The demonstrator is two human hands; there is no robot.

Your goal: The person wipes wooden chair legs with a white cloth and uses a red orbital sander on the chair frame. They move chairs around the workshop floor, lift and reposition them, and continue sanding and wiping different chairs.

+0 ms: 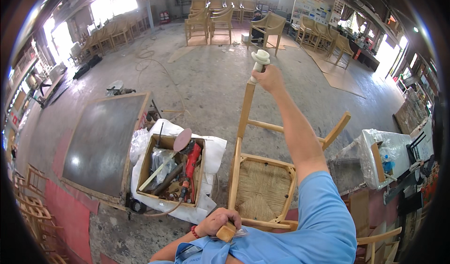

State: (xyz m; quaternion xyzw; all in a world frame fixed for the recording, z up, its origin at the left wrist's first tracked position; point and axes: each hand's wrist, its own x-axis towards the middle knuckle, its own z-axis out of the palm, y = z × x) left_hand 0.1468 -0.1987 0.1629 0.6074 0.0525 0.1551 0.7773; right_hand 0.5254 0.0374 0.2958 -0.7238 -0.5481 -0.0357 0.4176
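Note:
A wooden chair frame (238, 170) with a woven seat (262, 189) lies tilted in front of me, its legs pointing away. My right hand (269, 78) reaches out to the far end of the left leg (246, 109). Its fingers are wrapped round a white bottle-shaped thing (260, 58) with a wide round top, and the lower end of it meets or nearly meets the leg's tip. Close to my body, my left hand (219, 221) is closed round the near end of a wooden chair post (226, 232), whose squared end faces me.
Left of the chair, a box (203, 184) on white sheeting holds a red power sander (191, 158) and other tools. Beyond it stands a dark-topped table (105, 142). A plastic-wrapped piece (368, 156) sits at right. Several chairs (220, 20) and a crouching person (256, 27) are far back.

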